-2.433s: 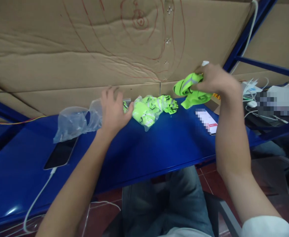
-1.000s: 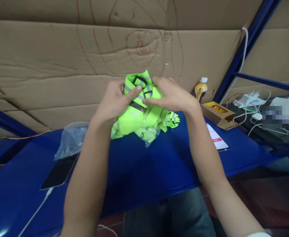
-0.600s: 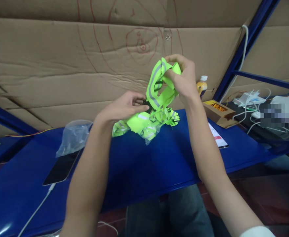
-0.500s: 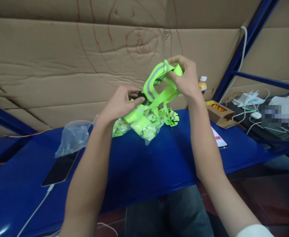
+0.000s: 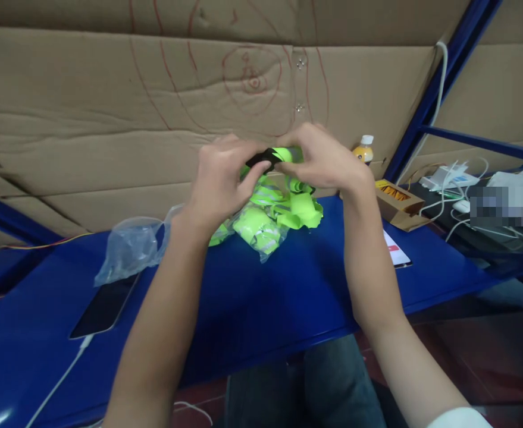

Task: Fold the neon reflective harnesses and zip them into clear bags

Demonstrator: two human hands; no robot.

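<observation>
Between my hands, above the table, is a neon yellow-green reflective strap (image 5: 289, 155) with a grey stripe and a black end piece. My left hand (image 5: 225, 172) pinches the black part between thumb and fingers. My right hand (image 5: 321, 157) grips the yellow-green band close beside it, fingers bent over the top. Loose lengths of the band hang down onto the pile. Beneath them lies a clear plastic bag (image 5: 260, 232) holding more yellow-green straps. My fingers hide part of the black piece.
The blue table (image 5: 270, 303) meets a cardboard wall (image 5: 87, 89). An empty clear bag (image 5: 130, 249) lies over a black phone (image 5: 105, 306) on the left. To the right are a bottle (image 5: 363, 150), a small cardboard box (image 5: 399, 205), another phone (image 5: 396, 249) and white cables.
My right hand has come down and left, close to my left hand. The open loop it held up has collapsed, and the band now hangs lower over the bag.
</observation>
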